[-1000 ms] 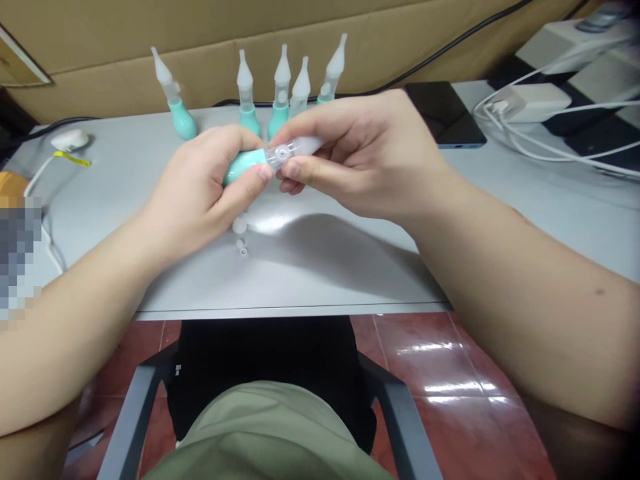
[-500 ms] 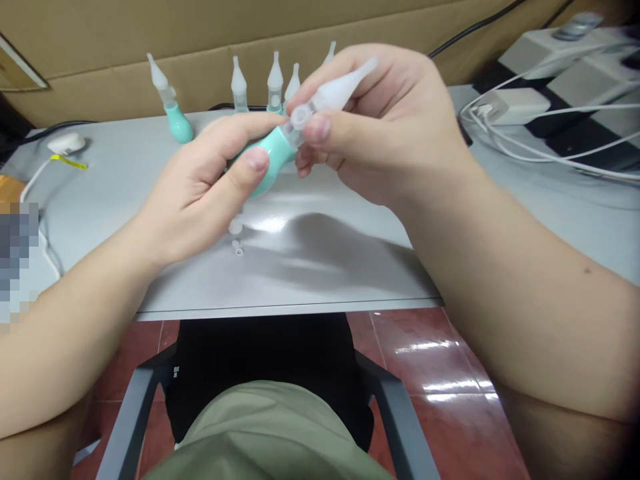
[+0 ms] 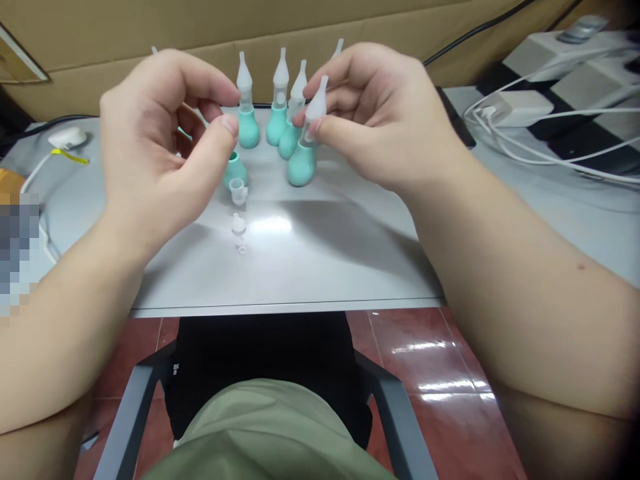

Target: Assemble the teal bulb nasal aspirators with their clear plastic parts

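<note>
My right hand (image 3: 376, 117) pinches the clear neck of a teal bulb nasal aspirator (image 3: 301, 165) between thumb and fingers. The aspirator is upright, its white tip leaning slightly right, and its bulb appears to rest on the table. To the left, my left hand (image 3: 155, 133) is raised with thumb and fingers apart, holding nothing. Below its fingertips is a teal bulb without a tip (image 3: 235, 172), partly hidden. In front of it lie a clear connector (image 3: 238, 192), a small white piece (image 3: 239, 224) and a tiny ring (image 3: 243, 250).
Behind my hands stand several assembled aspirators (image 3: 249, 130), two mostly hidden by my hands. White adapters (image 3: 520, 110) and cables crowd the right side of the grey table (image 3: 300, 267). A white cabled device (image 3: 67, 138) lies at left. Cardboard (image 3: 280, 27) walls the back.
My left hand has let go of the bulb and moved left. My right hand has brought the aspirator from tilted in the air to upright at the table.
</note>
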A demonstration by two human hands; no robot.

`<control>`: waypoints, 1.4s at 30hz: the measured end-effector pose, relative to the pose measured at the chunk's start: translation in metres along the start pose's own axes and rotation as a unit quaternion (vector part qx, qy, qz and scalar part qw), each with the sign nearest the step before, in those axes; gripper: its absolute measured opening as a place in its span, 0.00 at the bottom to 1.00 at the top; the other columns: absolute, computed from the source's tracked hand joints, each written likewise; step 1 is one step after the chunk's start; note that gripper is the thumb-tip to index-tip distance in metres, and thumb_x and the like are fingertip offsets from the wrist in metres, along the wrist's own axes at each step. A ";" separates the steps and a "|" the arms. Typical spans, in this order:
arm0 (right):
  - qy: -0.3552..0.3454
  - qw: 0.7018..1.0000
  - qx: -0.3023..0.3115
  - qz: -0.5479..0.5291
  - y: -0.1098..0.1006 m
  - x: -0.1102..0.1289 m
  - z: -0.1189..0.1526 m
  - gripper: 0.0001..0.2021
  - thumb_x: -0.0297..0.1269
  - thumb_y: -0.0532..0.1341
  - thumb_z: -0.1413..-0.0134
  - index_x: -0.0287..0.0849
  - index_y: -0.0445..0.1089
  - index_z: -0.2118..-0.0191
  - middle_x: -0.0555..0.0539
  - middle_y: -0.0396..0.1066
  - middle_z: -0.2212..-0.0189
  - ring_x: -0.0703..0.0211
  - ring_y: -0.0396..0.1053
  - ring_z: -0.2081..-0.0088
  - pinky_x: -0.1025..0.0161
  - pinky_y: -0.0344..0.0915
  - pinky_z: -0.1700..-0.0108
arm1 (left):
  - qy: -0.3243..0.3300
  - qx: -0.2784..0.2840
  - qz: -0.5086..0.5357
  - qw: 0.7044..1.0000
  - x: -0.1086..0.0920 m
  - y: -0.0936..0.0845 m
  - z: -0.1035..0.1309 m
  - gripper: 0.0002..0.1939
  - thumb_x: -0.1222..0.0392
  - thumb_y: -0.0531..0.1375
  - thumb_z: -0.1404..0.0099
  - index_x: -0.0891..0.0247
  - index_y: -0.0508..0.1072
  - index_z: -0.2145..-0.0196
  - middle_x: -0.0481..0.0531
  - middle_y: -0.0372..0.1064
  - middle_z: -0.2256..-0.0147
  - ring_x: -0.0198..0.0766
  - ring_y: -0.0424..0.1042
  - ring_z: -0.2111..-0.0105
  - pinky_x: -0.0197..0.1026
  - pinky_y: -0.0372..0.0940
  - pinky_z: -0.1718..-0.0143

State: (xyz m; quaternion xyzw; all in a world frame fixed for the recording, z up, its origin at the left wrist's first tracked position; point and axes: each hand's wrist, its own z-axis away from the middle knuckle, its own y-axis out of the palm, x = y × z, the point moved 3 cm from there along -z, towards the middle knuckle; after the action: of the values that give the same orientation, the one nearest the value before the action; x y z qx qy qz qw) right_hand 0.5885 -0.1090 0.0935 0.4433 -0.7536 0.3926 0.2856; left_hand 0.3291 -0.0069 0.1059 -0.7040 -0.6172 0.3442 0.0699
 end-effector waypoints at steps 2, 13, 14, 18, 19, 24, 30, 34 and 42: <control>0.006 1.000 0.015 0.019 0.001 0.001 0.000 0.11 0.31 0.76 0.39 0.50 0.77 0.56 0.43 0.86 0.52 0.47 0.86 0.51 0.52 0.81 0.50 | -0.008 0.012 -0.009 1.000 0.004 -0.002 0.001 0.15 0.43 0.62 0.11 0.55 0.81 0.44 0.49 0.82 0.49 0.43 0.78 0.51 0.56 0.77 0.47; 0.023 0.993 0.022 0.111 0.005 0.004 0.005 0.07 0.37 0.72 0.36 0.52 0.76 0.55 0.42 0.86 0.51 0.40 0.84 0.52 0.42 0.83 0.49 | -0.178 0.087 -0.075 0.977 -0.002 0.001 -0.003 0.22 0.34 0.66 0.19 0.55 0.84 0.46 0.54 0.84 0.48 0.46 0.78 0.55 0.52 0.76 0.48; 0.020 0.992 0.014 0.127 0.004 0.005 0.005 0.08 0.37 0.71 0.36 0.53 0.77 0.53 0.42 0.86 0.50 0.40 0.84 0.51 0.41 0.83 0.49 | -0.190 0.098 -0.088 0.973 -0.004 0.001 -0.005 0.20 0.37 0.67 0.20 0.54 0.84 0.46 0.54 0.85 0.46 0.46 0.79 0.55 0.52 0.77 0.48; -0.031 0.982 -0.040 0.182 0.002 0.019 0.009 0.17 0.36 0.68 0.34 0.56 0.78 0.42 0.42 0.83 0.42 0.39 0.84 0.40 0.44 0.84 0.44 | -0.203 0.151 -0.125 0.959 -0.004 -0.001 -0.007 0.21 0.49 0.65 0.26 0.52 0.87 0.40 0.56 0.83 0.38 0.52 0.82 0.50 0.55 0.80 0.46; -0.053 0.976 -0.057 0.202 0.002 0.024 0.011 0.18 0.35 0.67 0.32 0.56 0.79 0.40 0.43 0.82 0.40 0.39 0.83 0.37 0.45 0.84 0.41 | -0.206 0.167 -0.129 0.956 -0.002 -0.001 -0.007 0.24 0.51 0.63 0.28 0.52 0.87 0.38 0.58 0.82 0.37 0.54 0.82 0.47 0.56 0.81 0.45; -0.170 0.947 -0.130 0.240 0.007 0.046 0.024 0.16 0.35 0.63 0.26 0.52 0.83 0.39 0.48 0.81 0.40 0.47 0.81 0.42 0.49 0.78 0.40 | -0.210 0.222 -0.146 0.941 0.006 0.002 -0.002 0.29 0.53 0.62 0.29 0.48 0.85 0.33 0.55 0.81 0.35 0.56 0.81 0.42 0.53 0.81 0.45; -0.226 0.942 0.039 0.246 0.039 0.044 0.028 0.15 0.35 0.55 0.21 0.49 0.81 0.53 0.47 0.78 0.65 0.52 0.81 0.59 0.50 0.79 0.42 | -0.162 0.247 -0.113 0.949 0.017 0.006 0.000 0.32 0.49 0.65 0.34 0.54 0.87 0.34 0.60 0.81 0.38 0.56 0.83 0.52 0.66 0.81 0.38; -0.207 0.951 0.108 0.202 0.055 0.034 0.032 0.18 0.27 0.53 0.22 0.43 0.83 0.49 0.46 0.81 0.58 0.56 0.78 0.59 0.56 0.77 0.47 | -0.154 0.241 -0.104 0.953 0.022 0.005 0.001 0.31 0.51 0.65 0.34 0.51 0.88 0.35 0.58 0.83 0.38 0.54 0.83 0.54 0.66 0.82 0.38; -0.108 0.968 0.159 0.160 0.058 0.019 0.028 0.15 0.33 0.58 0.24 0.39 0.84 0.48 0.45 0.82 0.59 0.59 0.68 0.67 0.55 0.71 0.54 | -0.161 0.249 -0.125 0.947 0.017 0.005 0.003 0.28 0.59 0.65 0.29 0.56 0.86 0.33 0.55 0.83 0.35 0.46 0.82 0.52 0.54 0.81 0.36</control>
State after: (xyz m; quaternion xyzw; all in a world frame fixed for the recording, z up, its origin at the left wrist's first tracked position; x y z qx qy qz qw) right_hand 0.5258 -0.1238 0.0731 0.3962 -0.7691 0.4978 0.0614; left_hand 0.3320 0.0066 0.0942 -0.5168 -0.5977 0.5842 0.1854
